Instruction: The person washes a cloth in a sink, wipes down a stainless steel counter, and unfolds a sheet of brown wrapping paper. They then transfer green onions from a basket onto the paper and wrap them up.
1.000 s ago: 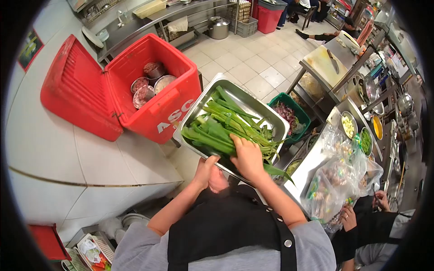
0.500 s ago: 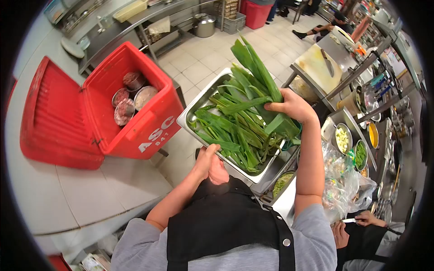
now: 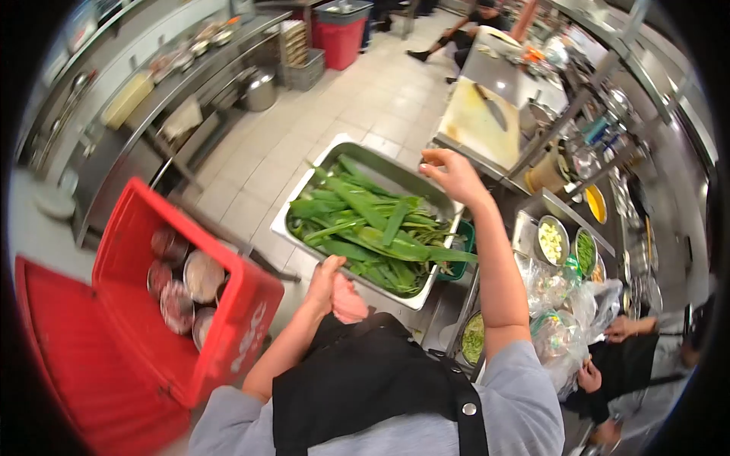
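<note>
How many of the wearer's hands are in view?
2. Left hand grips the near edge of the metal tray; right hand is raised near its far right corner. Neither is fully hidden.

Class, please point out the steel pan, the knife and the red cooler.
Steel pan (image 3: 389, 172): head view, on its bare inner wall.
Knife (image 3: 496, 114): head view, on its blade.
Red cooler (image 3: 256, 298): head view, on its outer wall.

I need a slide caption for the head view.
Left hand gripping a metal pan of long green leaves; right hand empty near the rim.
</note>
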Demonstrator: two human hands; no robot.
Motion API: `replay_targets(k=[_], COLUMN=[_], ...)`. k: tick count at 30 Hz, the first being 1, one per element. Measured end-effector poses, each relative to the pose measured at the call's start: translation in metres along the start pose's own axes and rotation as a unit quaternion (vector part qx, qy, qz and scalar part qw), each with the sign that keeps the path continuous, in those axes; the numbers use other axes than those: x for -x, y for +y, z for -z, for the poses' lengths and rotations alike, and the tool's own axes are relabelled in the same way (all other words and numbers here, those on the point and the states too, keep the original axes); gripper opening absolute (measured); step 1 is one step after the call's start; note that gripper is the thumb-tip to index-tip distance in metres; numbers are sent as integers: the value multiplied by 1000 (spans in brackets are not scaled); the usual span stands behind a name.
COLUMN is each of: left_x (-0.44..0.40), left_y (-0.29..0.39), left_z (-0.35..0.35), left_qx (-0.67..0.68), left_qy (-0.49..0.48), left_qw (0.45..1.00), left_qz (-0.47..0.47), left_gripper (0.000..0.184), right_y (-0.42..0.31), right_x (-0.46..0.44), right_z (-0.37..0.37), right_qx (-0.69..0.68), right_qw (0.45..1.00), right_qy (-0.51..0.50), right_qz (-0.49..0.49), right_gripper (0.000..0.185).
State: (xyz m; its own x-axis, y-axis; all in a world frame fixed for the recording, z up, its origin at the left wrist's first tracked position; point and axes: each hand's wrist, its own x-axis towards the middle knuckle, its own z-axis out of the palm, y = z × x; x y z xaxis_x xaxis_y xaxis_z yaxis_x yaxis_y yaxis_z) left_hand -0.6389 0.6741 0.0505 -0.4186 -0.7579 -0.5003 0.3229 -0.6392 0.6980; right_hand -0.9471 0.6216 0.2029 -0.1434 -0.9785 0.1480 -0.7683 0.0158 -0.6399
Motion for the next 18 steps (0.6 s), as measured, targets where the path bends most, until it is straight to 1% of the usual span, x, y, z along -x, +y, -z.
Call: replay_targets(k=[1,2,4,5,6,7,8,10,11,12,13,14,15,16,17,18], left_x=[-12,-26,-47,-56,-71,-86,-99,-113,-121,-127,-124,-127,-130,-131,-137,-139], left_y=[9,21,43,56,61,61,61,68,73,77,84,86,86,86,89,91], left_z=[5,11,19,21,29,35,42,50,52,50,40,38,38,40,42,37], left_qx=[-9,-16,-29,-45,-52,-31,-12,-19,-17,-15,-28,-35,-27,-18,-30,-56], left_qy=[-16,-30,-53,-57,-66,-34,-1,-13,-18,-21,-1,-5,27,62,54,91], left_qw=[1000,999,997,997,996,999,1000,1000,999,999,999,999,999,997,996,994], left_qz=[-14,-28,-43,-41,-29,-29,-25,11,28,45,23,37,39,40,62,29], left_gripper=[31,32,33,33,33,32,30,32,33,35,35,35,37,39,44,43], right_y=[12,23,53,65,71,72,74,67,74,89,108,125,136,159,172,182], right_x=[-7,-15,-32,-35,-34,-28,-23,-9,0,10,19,31,45,62,79,93], right_z=[-5,-11,-31,-38,-44,-46,-47,-49,-56,-65,-75,-86,-96,-113,-127,-137], right_qx=[61,129,156,155,144,134,133,52,-35,-35,-141,-243,-238,-238,-255,-270], right_qw=[997,991,985,985,984,982,980,976,968,964,940,903,875,848,821,794], right_qy=[43,38,-28,-21,-12,-4,-1,128,169,174,227,279,333,370,387,404], right_qz=[18,11,-63,-78,-104,-129,-147,-171,-181,-200,-212,-218,-258,-297,-333,-365], right_gripper=[45,47,55,55,59,64,64,69,59,59,51,43,30,25,23,22])
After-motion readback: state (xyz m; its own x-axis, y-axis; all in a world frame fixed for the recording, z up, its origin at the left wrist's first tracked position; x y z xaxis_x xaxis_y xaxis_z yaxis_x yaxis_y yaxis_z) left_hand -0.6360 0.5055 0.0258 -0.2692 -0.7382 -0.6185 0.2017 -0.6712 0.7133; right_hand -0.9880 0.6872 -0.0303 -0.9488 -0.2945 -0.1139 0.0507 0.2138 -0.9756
